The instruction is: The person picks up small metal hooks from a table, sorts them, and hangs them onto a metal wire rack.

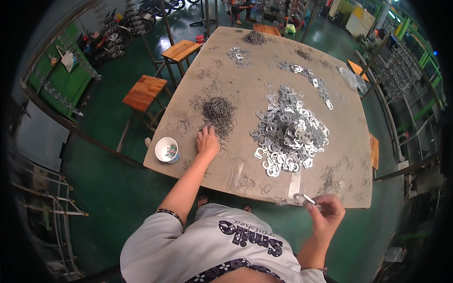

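My left hand rests at the near edge of a dark heap of thin bent wire pieces, fingers slightly apart and fingertips touching the wires. Just left of it stands a white paper cup with small green and reddish bits in it. My right hand is raised at the table's near edge, pinching a shiny metal hook between thumb and fingers. Beyond it lies a big pile of flat grey metal hooks.
The brown board-topped table also bears smaller groups of hooks, scattered wires and a clear plastic bag. Wooden stools stand along its left side. Racks of hanging metal parts are at the right.
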### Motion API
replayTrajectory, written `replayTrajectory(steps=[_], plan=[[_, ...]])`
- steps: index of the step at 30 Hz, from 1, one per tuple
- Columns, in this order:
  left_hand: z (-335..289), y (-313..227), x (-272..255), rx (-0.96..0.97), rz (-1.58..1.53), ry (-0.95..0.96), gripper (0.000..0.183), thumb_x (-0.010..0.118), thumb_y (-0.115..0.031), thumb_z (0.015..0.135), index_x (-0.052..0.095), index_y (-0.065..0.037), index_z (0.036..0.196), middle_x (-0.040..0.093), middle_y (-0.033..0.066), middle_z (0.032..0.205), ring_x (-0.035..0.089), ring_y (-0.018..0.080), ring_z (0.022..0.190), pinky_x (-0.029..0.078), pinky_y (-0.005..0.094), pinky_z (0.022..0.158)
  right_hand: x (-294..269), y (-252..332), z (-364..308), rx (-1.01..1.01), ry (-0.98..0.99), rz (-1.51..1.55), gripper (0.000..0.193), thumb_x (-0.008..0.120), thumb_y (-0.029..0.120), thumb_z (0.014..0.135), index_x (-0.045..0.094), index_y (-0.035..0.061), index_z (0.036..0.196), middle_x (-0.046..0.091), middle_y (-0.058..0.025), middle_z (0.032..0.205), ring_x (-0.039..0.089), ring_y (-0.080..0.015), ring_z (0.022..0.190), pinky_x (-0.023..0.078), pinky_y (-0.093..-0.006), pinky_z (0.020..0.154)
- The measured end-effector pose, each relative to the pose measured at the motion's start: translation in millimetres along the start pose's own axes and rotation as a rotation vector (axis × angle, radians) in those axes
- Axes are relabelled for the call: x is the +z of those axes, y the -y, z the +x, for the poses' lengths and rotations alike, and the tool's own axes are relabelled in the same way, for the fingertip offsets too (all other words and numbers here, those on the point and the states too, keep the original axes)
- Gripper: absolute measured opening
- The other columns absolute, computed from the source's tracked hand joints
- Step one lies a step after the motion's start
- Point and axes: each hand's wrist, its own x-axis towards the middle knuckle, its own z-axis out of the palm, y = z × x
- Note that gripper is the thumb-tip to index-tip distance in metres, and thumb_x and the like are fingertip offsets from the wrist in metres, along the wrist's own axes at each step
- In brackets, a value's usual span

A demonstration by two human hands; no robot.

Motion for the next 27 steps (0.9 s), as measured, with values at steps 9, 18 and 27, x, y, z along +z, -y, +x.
replayTrajectory(steps=[9, 18, 27], plan=[[-3.1, -7.3, -0.3, 0.05, -0.078, 0.102, 0.031, 0.065, -0.017, 0.078, 0.061, -0.011, 0.108, 0.05, 0.0114, 0.115, 0.045, 0.0304, 0.11, 0.04, 0.0401, 0.092, -31.9, -22.3, -43.7, 0.056, 0.18, -0.143, 0.013, 0.069, -0.007, 0.061, 0.059, -0.0026, 0.068, 0.064, -0.0112, 0.069, 0.063, -0.0184, 0.063, 0.047, -0.0257, 0.058], [18.7, -7.7, -4.0, 0.217, -0.047, -0.002, 0.032, 0.058, 0.002, 0.074, 0.063, -0.012, 0.102, 0.056, 0.0048, 0.099, 0.049, 0.0276, 0.104, 0.041, 0.0416, 0.086, -25.5, -80.7, -69.4, 0.13, 0.162, -0.267, 0.014, 0.069, -0.007, 0.063, 0.059, -0.0011, 0.072, 0.064, -0.0107, 0.072, 0.061, -0.0202, 0.065, 0.047, -0.0273, 0.061], [-24.2, -37.5, 14.1, 0.612, 0.017, 0.287, 0.028, 0.052, 0.003, 0.072, 0.066, -0.007, 0.094, 0.056, 0.0079, 0.097, 0.051, 0.028, 0.097, 0.044, 0.0386, 0.083, -11.5, -114.3, -75.0, 0.085, 0.218, -0.279, 0.015, 0.068, -0.006, 0.064, 0.059, -0.0001, 0.074, 0.061, -0.0113, 0.071, 0.06, -0.0237, 0.064, 0.047, -0.0294, 0.059]])
